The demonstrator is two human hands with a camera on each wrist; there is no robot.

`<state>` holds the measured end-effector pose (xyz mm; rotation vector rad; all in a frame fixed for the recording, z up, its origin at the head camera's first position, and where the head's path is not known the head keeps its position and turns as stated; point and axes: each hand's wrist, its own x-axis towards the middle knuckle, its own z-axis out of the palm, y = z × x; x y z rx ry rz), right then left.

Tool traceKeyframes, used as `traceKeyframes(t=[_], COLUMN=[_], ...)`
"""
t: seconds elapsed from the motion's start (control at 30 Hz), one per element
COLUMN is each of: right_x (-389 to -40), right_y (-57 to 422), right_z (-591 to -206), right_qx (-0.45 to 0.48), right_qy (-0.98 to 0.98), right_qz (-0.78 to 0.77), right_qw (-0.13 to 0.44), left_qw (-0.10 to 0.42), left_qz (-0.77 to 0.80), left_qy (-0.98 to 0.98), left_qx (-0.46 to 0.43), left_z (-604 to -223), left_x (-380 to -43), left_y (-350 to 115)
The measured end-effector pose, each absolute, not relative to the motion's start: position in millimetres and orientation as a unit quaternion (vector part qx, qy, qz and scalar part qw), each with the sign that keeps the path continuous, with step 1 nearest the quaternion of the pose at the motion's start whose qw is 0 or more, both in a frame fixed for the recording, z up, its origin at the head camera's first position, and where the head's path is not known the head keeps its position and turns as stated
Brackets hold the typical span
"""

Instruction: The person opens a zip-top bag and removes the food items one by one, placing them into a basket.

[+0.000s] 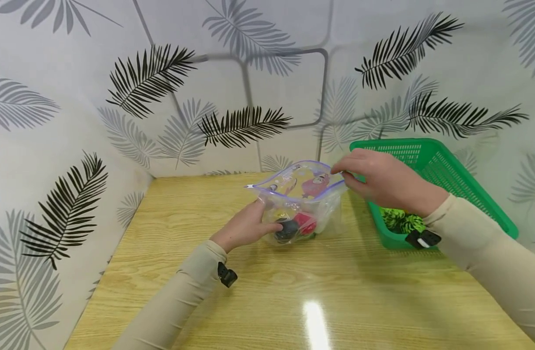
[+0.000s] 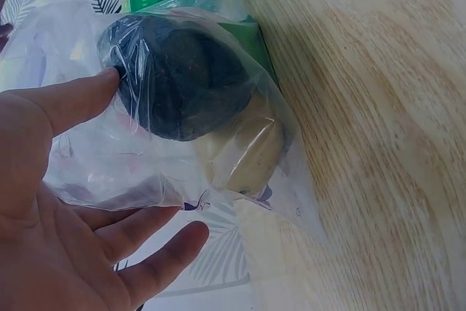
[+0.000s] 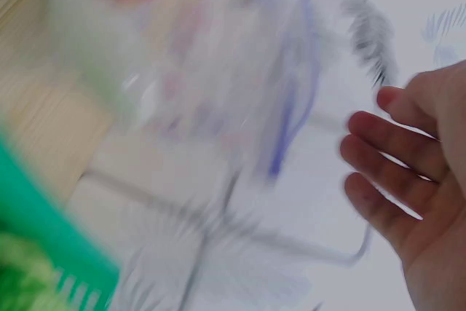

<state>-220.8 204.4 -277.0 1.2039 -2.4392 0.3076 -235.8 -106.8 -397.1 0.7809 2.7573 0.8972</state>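
A clear zip bag (image 1: 333,214) with a purple-edged mouth and pink printed figures stands upright on the table, its mouth gaping at the top. Inside it are a dark round lump (image 2: 178,78), a pinkish-red piece (image 1: 305,222), a beige piece (image 2: 251,147) and a whitish one (image 3: 98,41). The left hand (image 1: 245,226) pinches the bag's left side, thumb in front against the dark lump through the plastic, fingers behind. At the bag's right upper corner is the right hand (image 1: 381,177), its fingers loosely bent and apart from the purple edge in the right wrist view.
To the right stands a green plastic basket (image 1: 473,187) with perforated walls, partly behind the right forearm. Bright green textured items (image 1: 410,222) lie in it. Behind the wooden table (image 1: 267,301) rises a white wall covering (image 1: 284,87) with leaf prints.
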Motion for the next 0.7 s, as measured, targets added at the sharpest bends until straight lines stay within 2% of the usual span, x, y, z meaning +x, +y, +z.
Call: traceKeyframes(t=[0.1,0.23,0.47,0.63,0.7], right_x=[-222,-236,-267,-274,-274], right_y=[176,148,120,110,106], right_z=[-275,-282,-301,-311,-315], right_qx=[0.457,0.467,0.447,0.387,0.377], right_qy=[-0.871,-0.88,-0.888,-0.903,-0.904], right_qz=[0.096,0.071,-0.023,-0.102,-0.129], right_qw=[0.151,0.056,-0.102,-0.157,-0.155], left_qw=[0.069,0.067,0.074,0.075,0.074], left_qz=[0.301,0.298,0.302,0.291,0.284], left_qy=[0.914,0.914,0.91,0.912,0.914], left_qx=[0.262,0.266,0.276,0.28,0.28], left_z=[-396,-395,-396,-396,-396], left_x=[-235,-235,-235,-236,-236], left_y=[-107,-107,-107,-108,-109])
